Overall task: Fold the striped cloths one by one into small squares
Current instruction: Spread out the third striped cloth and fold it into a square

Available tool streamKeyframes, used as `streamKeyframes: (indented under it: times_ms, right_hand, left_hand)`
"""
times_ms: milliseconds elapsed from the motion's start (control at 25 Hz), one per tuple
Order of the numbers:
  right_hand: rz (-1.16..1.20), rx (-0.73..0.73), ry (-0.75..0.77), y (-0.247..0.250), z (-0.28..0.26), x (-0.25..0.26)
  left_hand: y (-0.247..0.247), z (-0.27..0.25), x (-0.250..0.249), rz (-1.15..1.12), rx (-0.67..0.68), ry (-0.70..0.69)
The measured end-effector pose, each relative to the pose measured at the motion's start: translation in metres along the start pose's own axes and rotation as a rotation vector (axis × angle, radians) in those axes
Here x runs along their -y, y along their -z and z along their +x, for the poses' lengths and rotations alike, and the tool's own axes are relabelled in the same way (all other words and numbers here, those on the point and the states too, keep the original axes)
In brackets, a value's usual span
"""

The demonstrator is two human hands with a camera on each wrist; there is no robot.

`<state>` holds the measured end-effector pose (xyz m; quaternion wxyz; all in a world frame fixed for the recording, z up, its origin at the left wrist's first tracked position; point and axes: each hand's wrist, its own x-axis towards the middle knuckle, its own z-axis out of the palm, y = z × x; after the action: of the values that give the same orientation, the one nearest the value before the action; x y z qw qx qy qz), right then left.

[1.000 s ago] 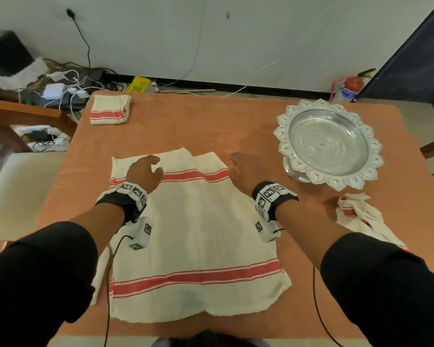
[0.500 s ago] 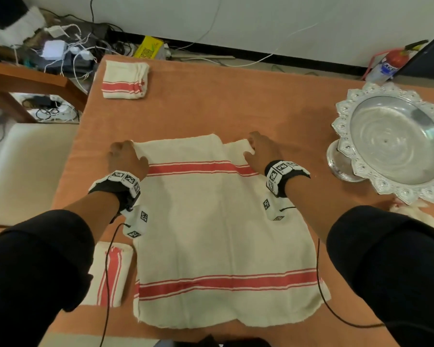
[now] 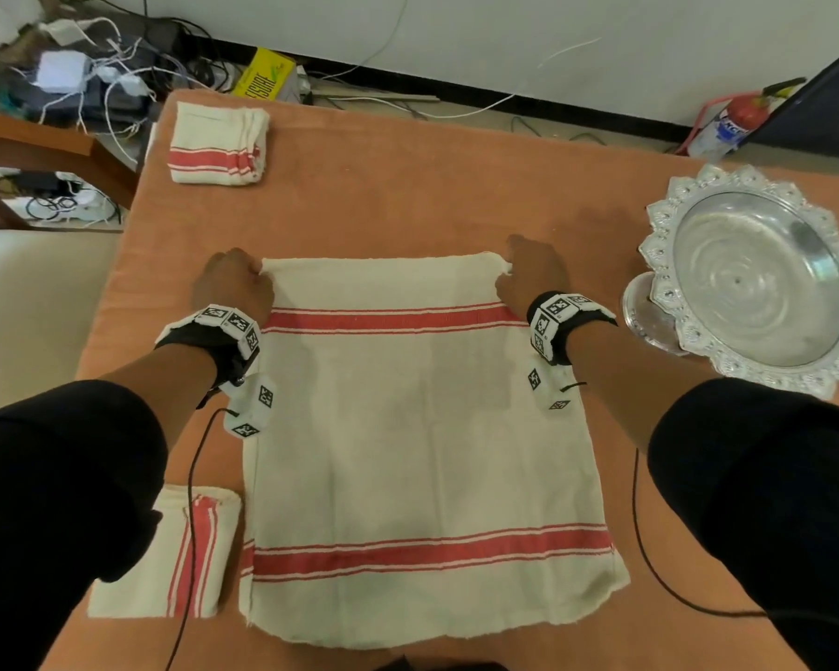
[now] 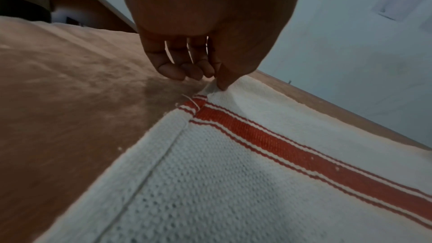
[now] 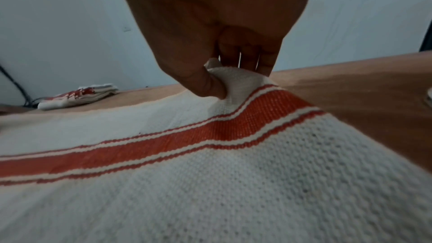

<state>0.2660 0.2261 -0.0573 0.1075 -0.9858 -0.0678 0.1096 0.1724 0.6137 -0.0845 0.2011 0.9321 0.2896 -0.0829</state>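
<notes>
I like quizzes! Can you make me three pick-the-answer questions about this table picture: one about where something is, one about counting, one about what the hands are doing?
1. Where is the silver tray?
A. at the table's right side
B. on the floor
C. under the spread cloth

2. How many folded cloths lie on the table?
A. none
B. two
C. five

3. What are the hands doing with the spread cloth?
A. lying flat on its middle
B. pinching its two far corners
C. holding it up in the air

Answers:
1. A: the tray stands right of the cloth.
2. B: one folded cloth at the far left corner, another near the left arm.
3. B: the left hand and right hand each pinch a corner while the cloth lies flat.
</notes>
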Motion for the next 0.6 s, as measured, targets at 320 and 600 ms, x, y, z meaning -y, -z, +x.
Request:
streamKeyframes:
  times_ms: [320,600]
  right_hand:
    - [-0.652,0.032,0.043,0.002,0.019,-0.023]
    - [-0.214,0.185,0.108,0.011,0.036,-0.03]
  left_hand:
    - [0.001,0.027,-0.051,-0.019,-0.013,0.029]
    - [-0.013,0.03,-0.051,-0.063,-0.05,0.049]
